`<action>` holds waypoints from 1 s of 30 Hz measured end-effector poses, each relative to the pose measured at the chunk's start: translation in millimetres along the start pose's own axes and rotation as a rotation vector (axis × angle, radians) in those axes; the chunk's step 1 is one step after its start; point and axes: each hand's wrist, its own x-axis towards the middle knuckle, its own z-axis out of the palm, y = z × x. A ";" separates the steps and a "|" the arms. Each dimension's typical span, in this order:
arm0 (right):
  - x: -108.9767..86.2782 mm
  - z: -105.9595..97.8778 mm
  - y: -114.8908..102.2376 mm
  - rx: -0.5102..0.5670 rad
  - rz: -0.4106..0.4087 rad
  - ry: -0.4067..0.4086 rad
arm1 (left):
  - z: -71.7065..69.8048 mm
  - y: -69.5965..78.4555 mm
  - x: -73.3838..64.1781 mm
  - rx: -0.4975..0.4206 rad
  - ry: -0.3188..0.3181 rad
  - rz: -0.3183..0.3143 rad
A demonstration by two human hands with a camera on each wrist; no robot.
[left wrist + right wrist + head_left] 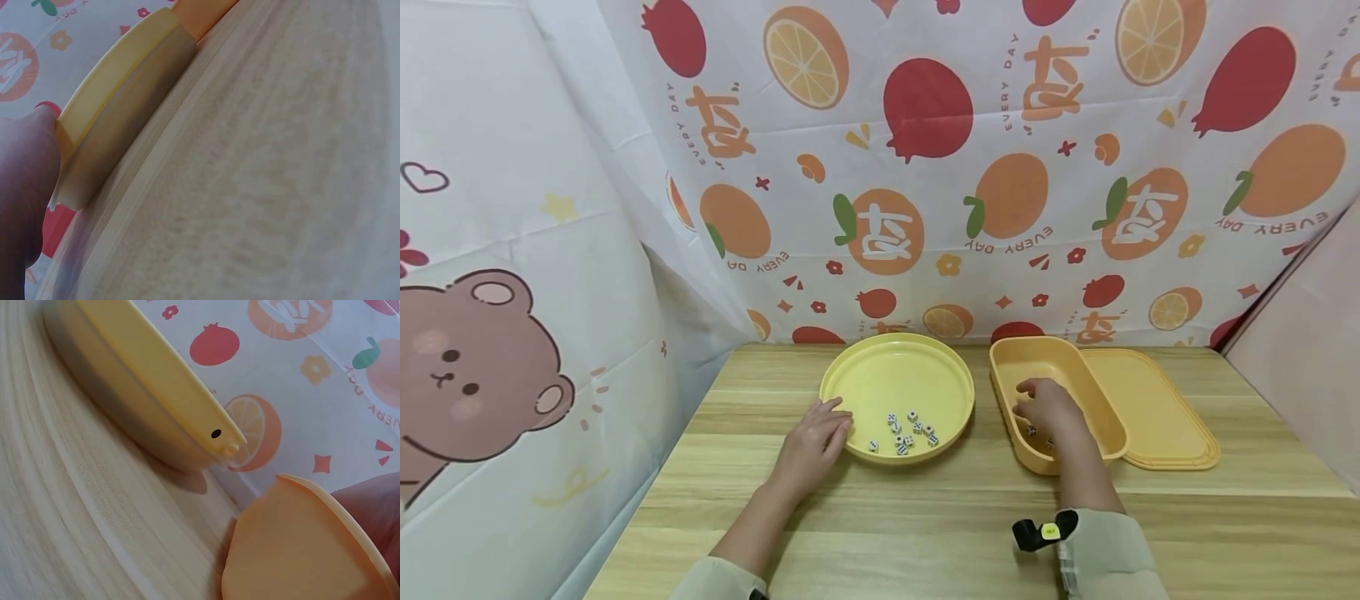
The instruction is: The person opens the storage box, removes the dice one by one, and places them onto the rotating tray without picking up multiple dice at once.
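As the fingers of the left hand (811, 442) rest close together on the rim of the round yellow plastic tray (897, 375), lower centre, those of the right hand (1051, 410) bend, parted, over the oblong orange plastic box (1036, 461), lower right. Small white dotted dice (917, 427) in both look light, hard, slippery; opposite faces suit a pinch.

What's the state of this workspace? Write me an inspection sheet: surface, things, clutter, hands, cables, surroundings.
Surface: wood-grain table.
Things: round yellow tray with white dice towards its near side; orange box with more dice inside; lid lying right of the box.
Clutter: nothing seen.
Left hand: touches the tray's rim.
Right hand: over the box; whether it holds a die is hidden.
Cables: nothing seen.
Surroundings: fruit-print cloth behind, bear-print cloth at left.
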 end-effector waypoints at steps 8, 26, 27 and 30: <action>0.0 6.3 -1.8 0.040 -0.018 -0.064 | -1.2 0.9 1.0 -0.003 0.003 0.010; -1.4 8.7 -0.8 0.054 -0.034 -0.092 | -1.7 1.8 1.2 0.002 -0.011 -0.005; -1.5 8.8 -1.1 0.053 -0.036 -0.090 | -1.7 1.8 1.1 0.001 -0.012 -0.007; -1.0 8.6 -1.1 0.048 -0.045 -0.077 | -1.6 1.6 1.2 0.001 -0.014 -0.010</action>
